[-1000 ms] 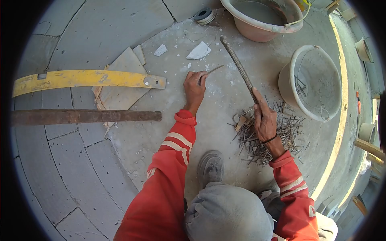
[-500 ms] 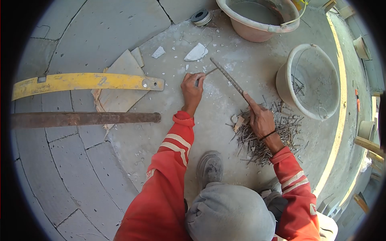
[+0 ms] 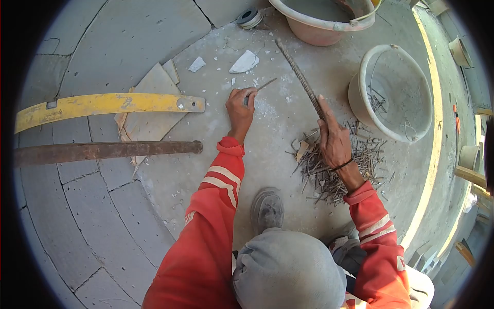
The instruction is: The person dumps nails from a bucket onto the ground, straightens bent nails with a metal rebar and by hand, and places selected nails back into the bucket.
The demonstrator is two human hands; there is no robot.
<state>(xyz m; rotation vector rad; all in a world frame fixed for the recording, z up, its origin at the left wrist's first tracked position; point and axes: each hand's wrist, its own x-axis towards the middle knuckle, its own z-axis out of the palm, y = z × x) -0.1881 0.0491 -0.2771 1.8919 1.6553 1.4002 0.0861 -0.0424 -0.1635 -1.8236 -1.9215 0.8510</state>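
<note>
My left hand [image 3: 240, 110] pinches a thin nail [image 3: 267, 84] close to the concrete floor, its free end pointing up and to the right. A ribbed steel bar [image 3: 299, 73] is gripped in my right hand [image 3: 335, 140], its far end raised away from the nail. Beneath and around my right hand lies a heap of nails [image 3: 363, 172]. White broken chips [image 3: 244, 62] are on the floor beyond my left hand.
At left lie a yellow level [image 3: 123, 103], a rusty pipe [image 3: 108, 150] and flat board pieces [image 3: 154, 98]. A grey bucket [image 3: 366, 105] holding some nails and a pink tub [image 3: 314, 32] stand at the upper right. A wire spool [image 3: 249, 18] sits at the top.
The steel bar swung down onto the nail half a second ago and is now raised again with my right hand. My left hand still holds the nail. The whole view has shifted slightly.
</note>
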